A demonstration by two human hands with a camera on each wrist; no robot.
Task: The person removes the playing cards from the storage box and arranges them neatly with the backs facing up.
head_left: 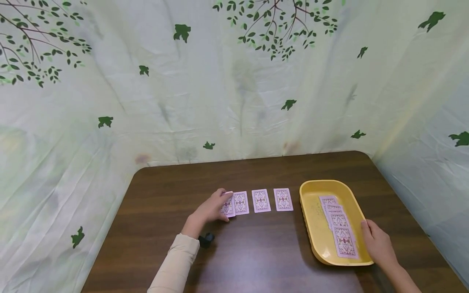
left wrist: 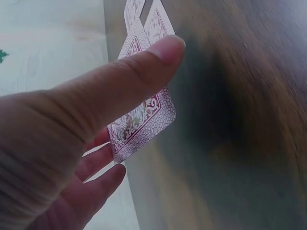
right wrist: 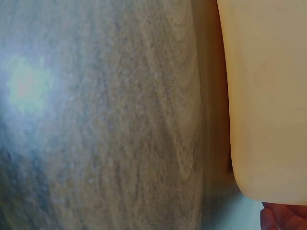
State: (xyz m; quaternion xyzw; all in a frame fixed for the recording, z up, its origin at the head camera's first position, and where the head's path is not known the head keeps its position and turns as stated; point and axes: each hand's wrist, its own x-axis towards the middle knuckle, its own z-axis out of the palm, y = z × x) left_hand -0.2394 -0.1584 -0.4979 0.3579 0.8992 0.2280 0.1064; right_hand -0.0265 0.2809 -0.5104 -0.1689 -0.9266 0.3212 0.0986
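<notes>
Head: the left grip (head_left: 209,208) is pinching a card (head_left: 228,206) overlapping the next card (head_left: 242,202) on the surface (head_left: 256,248); the right grip (head_left: 379,243) is holding the yellow tray (head_left: 316,232).
Left wrist: the thumb (left wrist: 127,74) is lying across; sliding could drag both.
Right wrist: the tray is showing; tipping could spill its cards (head_left: 345,242).

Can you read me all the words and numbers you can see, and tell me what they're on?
There are no words, numbers or signs I can read.
Row of cards: only patterned backs show, no readable writing.
Card in the left hand: a patterned back too.
Yellow tray: faint marks on its floor, too small and blurred to tell if they are writing.
Leafy cloth: pictures, no letters.
</notes>
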